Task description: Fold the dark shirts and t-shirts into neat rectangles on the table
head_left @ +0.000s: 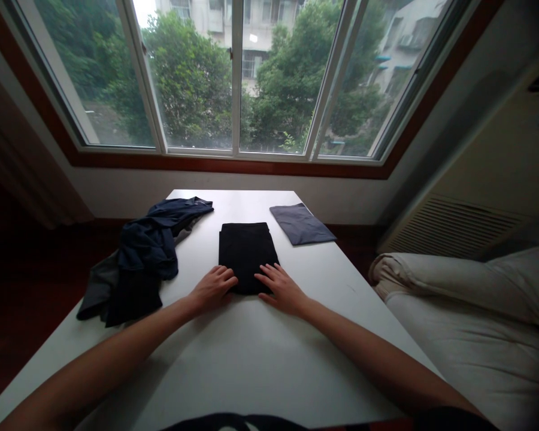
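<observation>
two open hands, the left hand (213, 287) and the right hand (284, 290), lie palm down on a folded black cloth (244, 248) at the center of the frame.
the bare forearms slant in from the lower left and lower right over the white counter (233, 365), converging toward the middle; the left fingers bend loosely over the cloth's near left corner, while the right fingers spread over its near right one, thumb apart. beyond, a rumpled heap of dark clothes (148, 245) sits left of center, a folded gray cloth (302, 225) right of center, and a window (193, 90) fills the top.
</observation>
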{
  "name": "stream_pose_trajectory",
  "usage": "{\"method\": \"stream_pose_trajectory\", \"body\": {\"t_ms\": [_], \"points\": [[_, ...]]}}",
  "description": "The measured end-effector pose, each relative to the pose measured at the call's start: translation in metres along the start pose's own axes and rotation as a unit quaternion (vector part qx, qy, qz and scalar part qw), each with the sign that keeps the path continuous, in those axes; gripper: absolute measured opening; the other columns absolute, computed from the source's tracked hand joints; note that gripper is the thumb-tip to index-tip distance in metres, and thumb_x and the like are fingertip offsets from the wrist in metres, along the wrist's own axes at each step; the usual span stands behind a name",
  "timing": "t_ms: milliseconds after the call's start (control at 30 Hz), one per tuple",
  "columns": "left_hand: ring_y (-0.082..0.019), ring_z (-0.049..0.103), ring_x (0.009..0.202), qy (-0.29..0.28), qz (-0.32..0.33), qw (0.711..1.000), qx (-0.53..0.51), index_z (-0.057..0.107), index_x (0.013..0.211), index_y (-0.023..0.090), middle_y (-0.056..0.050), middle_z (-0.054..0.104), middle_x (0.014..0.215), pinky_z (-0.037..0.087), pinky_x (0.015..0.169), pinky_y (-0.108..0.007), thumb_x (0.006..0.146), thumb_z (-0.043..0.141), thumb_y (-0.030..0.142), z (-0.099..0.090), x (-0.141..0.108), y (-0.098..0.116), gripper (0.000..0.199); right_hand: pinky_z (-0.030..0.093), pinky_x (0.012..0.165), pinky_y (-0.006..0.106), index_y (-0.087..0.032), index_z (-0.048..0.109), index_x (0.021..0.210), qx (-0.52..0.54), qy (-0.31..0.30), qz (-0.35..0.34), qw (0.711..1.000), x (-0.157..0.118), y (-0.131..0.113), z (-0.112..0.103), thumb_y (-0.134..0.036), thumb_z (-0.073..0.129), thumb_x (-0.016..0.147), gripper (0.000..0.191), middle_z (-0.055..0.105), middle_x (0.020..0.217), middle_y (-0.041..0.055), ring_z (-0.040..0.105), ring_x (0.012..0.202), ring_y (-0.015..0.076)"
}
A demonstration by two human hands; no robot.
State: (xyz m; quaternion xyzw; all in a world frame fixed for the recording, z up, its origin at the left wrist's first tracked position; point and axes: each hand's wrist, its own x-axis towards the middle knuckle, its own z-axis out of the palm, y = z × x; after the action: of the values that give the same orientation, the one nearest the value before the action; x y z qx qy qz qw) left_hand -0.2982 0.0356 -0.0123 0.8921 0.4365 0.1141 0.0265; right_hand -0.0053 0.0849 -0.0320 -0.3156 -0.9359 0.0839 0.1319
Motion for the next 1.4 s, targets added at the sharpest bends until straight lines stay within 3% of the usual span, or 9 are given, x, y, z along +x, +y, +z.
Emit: {"method": "stream_pose_trajectory", "body": {"t_ms": [200,333,433,600,800,933,1067,1200,1400], "points": [[-0.024,0.057,0.095,0.046,0.0,0.999,0.026,0.062,0.1,0.021,-0.008,0.063,0.101,0.043,0.092,-0.039,0.104,0.053,0.029,0.001,0.006,-0.003,0.013,0.031,0.121,0.061,-0.021,0.052,0.153,-0.017,-0.004,0.043,0.999,0.019,-0.011,0.006,-0.048,0.073,0.088,0.074,0.044,0.16,0.0181,0.038,0.149,0.0404],[-0.022,0.058,0.091,0.121,-0.044,0.992,0.005,0.059,0.099,0.021,-0.006,0.063,0.097,0.046,0.085,-0.036,0.105,0.05,0.03,0.003,0.007,-0.01,0.015,0.044,0.115,0.045,-0.017,0.057,0.146,-0.039,-0.001,0.061,0.997,0.024,-0.009,0.0,-0.016,0.068,0.086,0.061,0.051,0.155,0.0161,0.049,0.142,0.0324],[-0.024,0.059,0.093,0.104,-0.016,0.994,0.03,0.061,0.102,0.021,-0.007,0.064,0.1,0.048,0.087,-0.039,0.101,0.059,0.031,0.003,0.004,-0.018,0.011,0.051,0.106,0.036,-0.022,0.063,0.139,-0.039,-0.013,0.09,0.995,0.026,0.003,-0.015,-0.005,0.059,0.084,0.058,0.063,0.144,0.0088,0.063,0.127,0.0255],[-0.026,0.062,0.107,0.073,0.011,0.997,0.013,0.065,0.11,0.022,-0.008,0.068,0.117,0.049,0.098,-0.042,0.089,0.068,0.015,0.002,-0.005,-0.031,0.022,0.052,0.103,0.034,-0.028,0.067,0.135,-0.04,-0.041,0.089,0.994,0.019,0.027,-0.031,-0.007,0.06,0.084,0.056,0.07,0.135,0.0033,0.068,0.121,0.0241],[-0.022,0.069,0.103,0.171,-0.052,0.978,-0.107,0.068,0.112,0.025,-0.005,0.075,0.113,0.052,0.092,-0.036,0.098,0.057,0.017,-0.015,-0.001,-0.032,0.019,0.054,0.101,0.036,-0.026,0.073,0.123,0.053,0.041,0.084,0.994,0.001,0.042,-0.055,-0.012,0.057,0.092,0.038,0.076,0.122,0.0037,0.072,0.112,0.0237],[-0.018,0.069,0.085,0.246,-0.072,0.945,-0.202,0.069,0.107,0.022,-0.004,0.074,0.097,0.051,0.078,-0.029,0.101,0.057,0.027,-0.053,0.016,-0.011,0.015,0.057,0.088,0.034,-0.024,0.075,0.115,0.145,0.141,0.063,0.977,-0.005,0.041,-0.105,-0.028,0.059,0.098,0.024,0.078,0.109,0.005,0.074,0.097,0.0228],[-0.012,0.052,0.063,0.314,-0.074,0.899,-0.296,0.067,0.092,0.018,0.002,0.06,0.072,0.04,0.06,-0.023,0.101,0.057,0.035,-0.101,0.042,0.015,0.021,0.058,0.08,0.034,-0.022,0.076,0.109,0.194,0.222,0.08,0.952,-0.009,0.04,-0.161,-0.04,0.065,0.096,0.025,0.078,0.098,0.0044,0.073,0.088,0.0227],[-0.01,0.041,0.059,0.361,-0.063,0.838,-0.404,0.064,0.08,0.018,0.004,0.048,0.064,0.034,0.056,-0.022,0.096,0.065,0.043,-0.134,0.076,0.031,0.03,0.058,0.077,0.033,-0.022,0.077,0.107,0.262,0.269,0.112,0.92,-0.013,0.044,-0.205,-0.049,0.073,0.09,0.032,0.075,0.091,0.0021,0.071,0.086,0.0224],[-0.012,0.055,0.067,0.281,-0.09,0.746,-0.597,0.066,0.086,0.016,0.0,0.061,0.074,0.045,0.062,-0.022,0.086,0.075,0.053,-0.151,0.151,0.024,0.039,0.058,0.078,0.036,-0.018,0.076,0.103,0.337,0.25,0.134,0.898,0.004,0.087,-0.243,-0.058,0.082,0.078,0.048,0.073,0.087,0.0041,0.07,0.089,0.0249]]}}
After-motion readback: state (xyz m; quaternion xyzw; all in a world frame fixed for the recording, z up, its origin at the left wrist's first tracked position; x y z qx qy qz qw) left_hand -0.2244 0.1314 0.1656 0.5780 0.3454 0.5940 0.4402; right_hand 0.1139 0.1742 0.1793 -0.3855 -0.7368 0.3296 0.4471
